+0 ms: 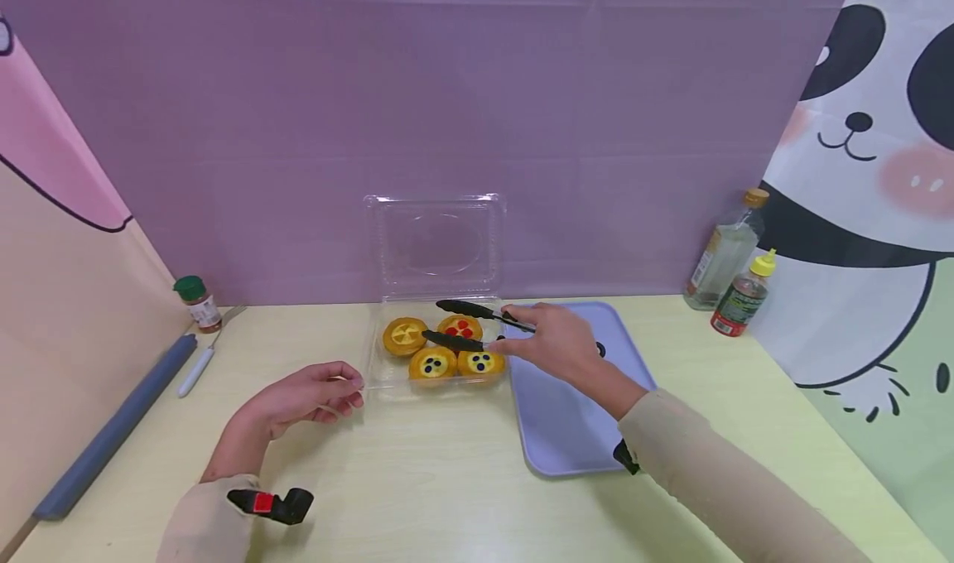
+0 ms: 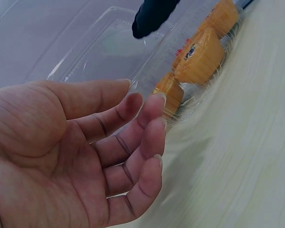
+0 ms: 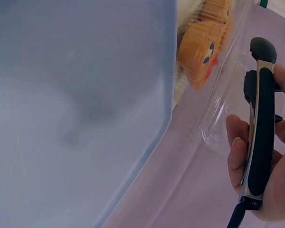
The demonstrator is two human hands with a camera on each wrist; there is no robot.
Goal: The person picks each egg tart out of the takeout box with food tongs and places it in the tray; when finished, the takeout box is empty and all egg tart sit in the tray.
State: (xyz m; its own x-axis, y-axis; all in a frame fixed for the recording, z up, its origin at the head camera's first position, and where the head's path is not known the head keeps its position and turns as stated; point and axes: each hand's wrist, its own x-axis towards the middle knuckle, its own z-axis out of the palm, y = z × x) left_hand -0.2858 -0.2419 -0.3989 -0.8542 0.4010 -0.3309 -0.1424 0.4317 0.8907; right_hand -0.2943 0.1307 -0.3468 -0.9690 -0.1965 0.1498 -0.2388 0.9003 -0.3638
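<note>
1. Right hand [image 1: 555, 339]: the fingers grasp a pair of black tongs [image 1: 456, 342]. The tong arms stand apart, tips above the tarts; contact with a tart cannot be confirmed.
2. Left hand [image 1: 313, 393]: the fingers are loosely bent and released, holding nothing. They lie at the front left corner of the container [image 1: 395, 383]; whether they touch it cannot be told.
3. Location: four tarts [image 1: 432, 366] sit inside the transparent container, its lid [image 1: 440, 257] raised at the rear.
4. Handling, tarts: judged light, with a firm-looking crust and a decorated top that could mar. Take hold at opposite sides of the crust, under moderate pressure; smooth sides may slip.
5. Handling, container: judged thin, light and flexible. Steady it by the rim, since it may slide or flex.
6. Surface: a pale, wood-grained counter [image 1: 417, 480]. A blue tray [image 1: 559, 430] lies just right of the container.
7. Room: a purple backdrop [image 1: 447, 91] behind; a panda picture [image 1: 857, 124] on the right. Two bottles [image 1: 726, 257] stand at the right rear; a green-capped jar [image 1: 199, 305] and white-handled utensil [image 1: 196, 372] at the left.
</note>
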